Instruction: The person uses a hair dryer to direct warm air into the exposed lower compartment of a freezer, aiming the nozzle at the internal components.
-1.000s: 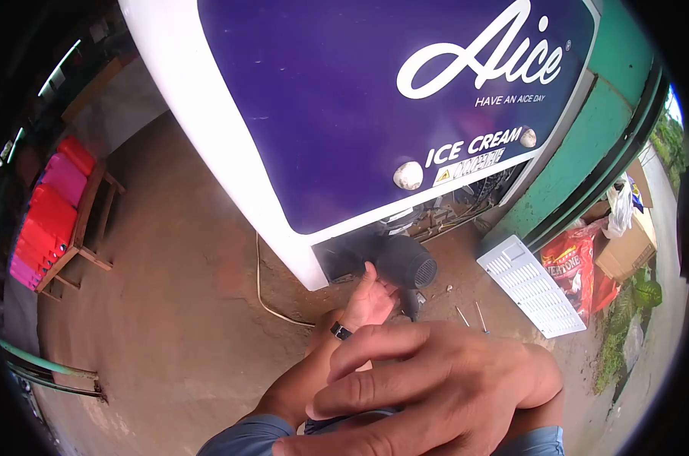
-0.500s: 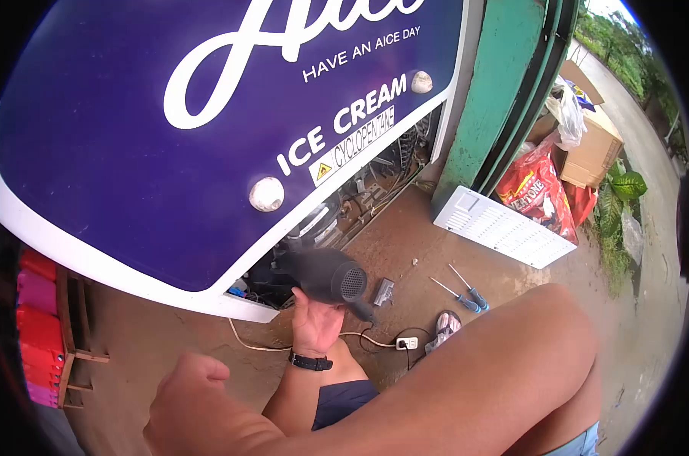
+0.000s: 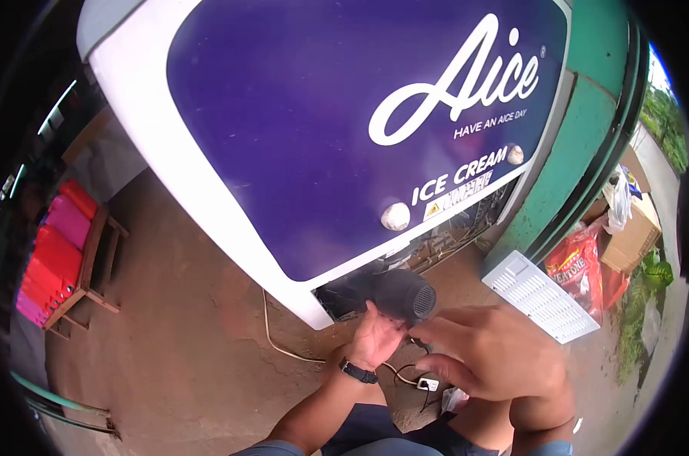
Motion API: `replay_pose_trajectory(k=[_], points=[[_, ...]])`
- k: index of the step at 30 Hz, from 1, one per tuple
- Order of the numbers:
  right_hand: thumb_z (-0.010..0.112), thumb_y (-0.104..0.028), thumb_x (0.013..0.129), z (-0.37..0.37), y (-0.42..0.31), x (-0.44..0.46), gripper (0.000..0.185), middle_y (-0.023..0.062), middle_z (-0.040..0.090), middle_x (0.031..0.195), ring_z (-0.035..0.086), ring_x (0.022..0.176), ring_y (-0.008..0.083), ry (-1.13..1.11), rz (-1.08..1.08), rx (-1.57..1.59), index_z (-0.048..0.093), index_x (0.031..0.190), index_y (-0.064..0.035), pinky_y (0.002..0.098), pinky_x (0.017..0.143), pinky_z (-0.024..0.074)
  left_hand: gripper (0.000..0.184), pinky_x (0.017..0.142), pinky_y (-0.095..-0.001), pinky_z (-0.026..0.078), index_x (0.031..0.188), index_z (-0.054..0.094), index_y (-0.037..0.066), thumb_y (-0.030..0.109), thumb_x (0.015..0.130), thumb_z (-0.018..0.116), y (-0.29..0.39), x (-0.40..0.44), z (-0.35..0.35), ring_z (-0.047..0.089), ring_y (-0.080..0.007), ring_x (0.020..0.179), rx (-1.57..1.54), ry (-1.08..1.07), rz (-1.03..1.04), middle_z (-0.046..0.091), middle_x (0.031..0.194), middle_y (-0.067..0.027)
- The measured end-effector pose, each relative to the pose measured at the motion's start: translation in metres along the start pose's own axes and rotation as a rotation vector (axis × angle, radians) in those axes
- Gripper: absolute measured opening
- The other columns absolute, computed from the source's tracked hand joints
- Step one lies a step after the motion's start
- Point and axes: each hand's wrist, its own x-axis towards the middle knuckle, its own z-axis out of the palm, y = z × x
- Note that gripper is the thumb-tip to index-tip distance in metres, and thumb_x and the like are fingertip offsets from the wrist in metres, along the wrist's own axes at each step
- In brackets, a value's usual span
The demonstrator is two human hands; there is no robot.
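Note:
A black hair dryer (image 3: 405,295) points into the opening under the ice cream freezer (image 3: 284,152), its round rear grille facing me. My left hand (image 3: 379,336), with a watch on the wrist, holds it from below, palm up and thumb on its side. Just right of the dryer is my right hand (image 3: 496,349), slightly blurred, its fingers reaching toward the dryer's underside and its thumb held apart. Whether those fingertips touch the dryer I cannot tell. Wiring and parts (image 3: 443,239) show in the freezer's lower opening.
A white vented panel (image 3: 541,296) leans near the green post (image 3: 580,129). Red bags (image 3: 576,262) and a cardboard box (image 3: 632,235) stand behind it. A white socket (image 3: 428,384) with a cord lies on the floor. Red and pink items (image 3: 55,251) sit on a wooden rack at left.
My right hand has swung from the lower left across to beside the dryer, and now hides the floor where two screwdrivers showed. The view has shifted left; my left hand still holds the dryer.

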Motion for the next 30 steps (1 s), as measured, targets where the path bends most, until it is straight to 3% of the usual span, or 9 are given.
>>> replay_pose_trajectory(k=[3,6,8,14,17,20,23,25,30], points=[[0.071,-0.049,0.087,0.084,0.087,-0.008,0.053,0.0215,0.066,0.107,0.065,0.099,0.0419,-0.017,0.428,-0.031,0.061,0.115,-0.0045,0.0486,0.079,0.0523,0.070,0.112,-0.0439,0.034,0.140,0.048,0.009,0.056,0.090,0.063,0.003,0.001,-0.003,0.048,-0.0228,0.129,-0.020,-0.006,-0.015,0.055,0.137,-0.0068],[0.079,-0.050,0.080,0.154,0.129,-0.008,0.080,0.0230,0.064,0.116,0.065,0.110,0.0354,-0.098,0.393,0.088,0.048,0.136,-0.0027,0.0439,0.090,0.0518,0.067,0.112,-0.0402,0.034,0.137,0.049,0.007,0.055,0.091,0.064,-0.001,0.005,0.000,0.048,-0.0213,0.127,-0.034,0.026,0.029,0.056,0.134,-0.0055],[0.077,-0.048,0.084,0.186,0.131,0.000,0.084,0.0249,0.061,0.124,0.062,0.114,0.0417,0.146,0.322,0.588,0.039,0.142,-0.0008,0.0448,0.092,0.0496,0.065,0.112,-0.0370,0.033,0.136,0.050,0.006,0.052,0.092,0.064,-0.006,0.008,0.001,0.048,-0.0203,0.127,-0.049,0.072,0.050,0.056,0.132,-0.0055],[0.075,-0.031,0.087,0.217,0.153,0.006,0.063,0.0199,0.068,0.111,0.068,0.104,0.0355,0.271,0.412,0.890,0.047,0.138,-0.0058,0.0418,0.088,0.0516,0.063,0.109,-0.0378,0.037,0.137,0.048,0.009,0.053,0.094,0.060,-0.008,0.009,-0.004,0.047,-0.0185,0.128,0.017,0.032,0.066,0.052,0.139,-0.0050],[0.068,-0.015,0.086,0.194,0.141,0.006,0.039,0.0201,0.070,0.100,0.071,0.094,0.0329,0.324,0.346,0.570,0.058,0.122,-0.0028,0.0422,0.083,0.0529,0.058,0.107,-0.0401,0.039,0.134,0.053,0.007,0.052,0.097,0.057,-0.009,0.008,-0.013,0.052,-0.0198,0.123,0.136,0.036,0.048,0.059,0.132,-0.0061],[0.067,-0.013,0.085,0.208,0.150,0.003,0.036,0.0194,0.070,0.096,0.070,0.091,0.0358,0.321,0.442,0.606,0.058,0.118,-0.0030,0.0425,0.081,0.0529,0.050,0.097,-0.0390,0.047,0.127,0.058,0.005,0.048,0.102,0.051,-0.002,-0.002,-0.021,0.061,-0.0204,0.109,0.501,0.052,0.013,0.066,0.119,-0.0090],[0.064,-0.011,0.085,0.196,0.143,0.005,0.032,0.0190,0.068,0.092,0.068,0.088,0.0392,0.377,0.326,0.586,0.058,0.116,-0.0040,0.0432,0.080,0.0526,0.040,0.095,-0.0369,0.049,0.126,0.058,0.005,0.037,0.103,0.054,0.000,-0.021,-0.054,0.061,-0.0185,0.105,0.622,0.270,-0.023,0.067,0.112,-0.0090],[0.063,-0.011,0.086,0.196,0.144,0.004,0.034,0.0196,0.067,0.094,0.067,0.089,0.0408,0.378,0.339,0.630,0.057,0.118,-0.0048,0.0440,0.080,0.0522,0.037,0.097,-0.0362,0.049,0.131,0.053,0.002,0.025,0.102,0.058,-0.003,-0.030,-0.076,0.060,-0.0184,0.106,0.688,0.619,0.298,0.064,0.113,-0.0093],[0.063,-0.013,0.087,0.197,0.144,0.007,0.040,0.0221,0.066,0.099,0.064,0.092,0.0439,0.391,0.352,0.656,0.052,0.125,-0.0061,0.0460,0.082,0.0509,0.055,0.102,-0.0384,0.047,0.143,0.036,-0.002,0.019,0.099,0.062,0.002,-0.028,-0.078,0.056,-0.0192,0.114,0.671,0.716,0.393,0.052,0.133,-0.0131]])
